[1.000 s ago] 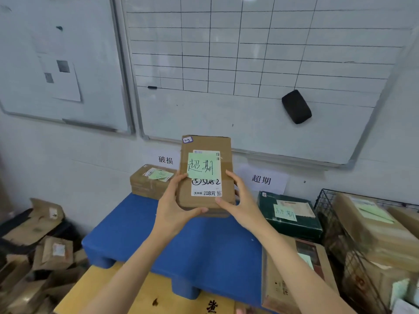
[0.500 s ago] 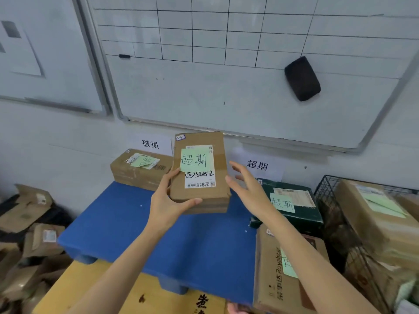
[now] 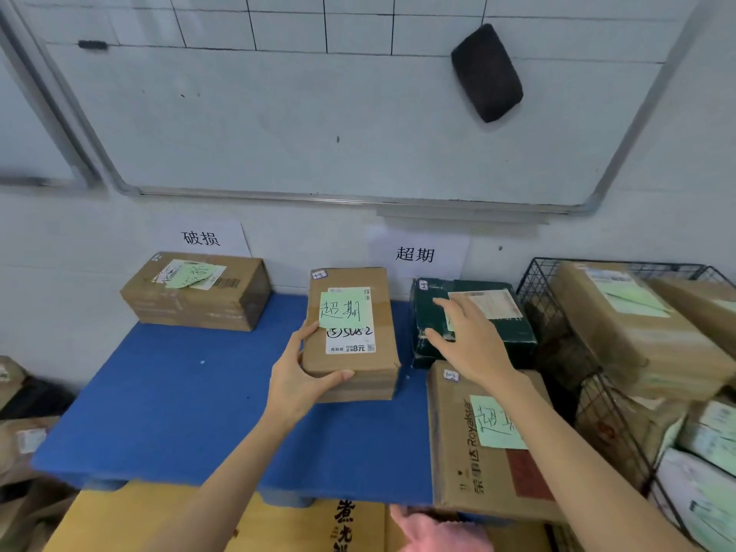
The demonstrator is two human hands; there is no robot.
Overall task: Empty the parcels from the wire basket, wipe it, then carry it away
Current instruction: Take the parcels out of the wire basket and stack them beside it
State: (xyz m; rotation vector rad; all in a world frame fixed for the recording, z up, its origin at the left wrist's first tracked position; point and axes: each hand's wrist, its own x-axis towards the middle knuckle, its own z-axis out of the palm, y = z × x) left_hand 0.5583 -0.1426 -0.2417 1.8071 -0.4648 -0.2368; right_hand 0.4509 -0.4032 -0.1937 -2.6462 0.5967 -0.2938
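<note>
My left hand (image 3: 296, 382) grips the near left corner of a brown parcel (image 3: 350, 332) with a green note, which lies on the blue pallet (image 3: 179, 400). My right hand (image 3: 470, 344) hovers open, fingers spread, over the dark green parcel (image 3: 513, 336) to its right, holding nothing. The black wire basket (image 3: 557, 324) stands at the right edge, still full of several cardboard parcels (image 3: 633, 332).
A large Royalstar carton (image 3: 470, 452) lies at the pallet's near right corner. Another brown box (image 3: 199, 292) sits at the back left by the wall. A whiteboard with a black eraser (image 3: 486, 73) hangs above. Flattened cardboard is piled on the floor at left (image 3: 24, 436).
The parcel has come down from mid-air onto the blue pallet. My right hand let go of it and moved right over the green parcel; my left hand keeps its grip.
</note>
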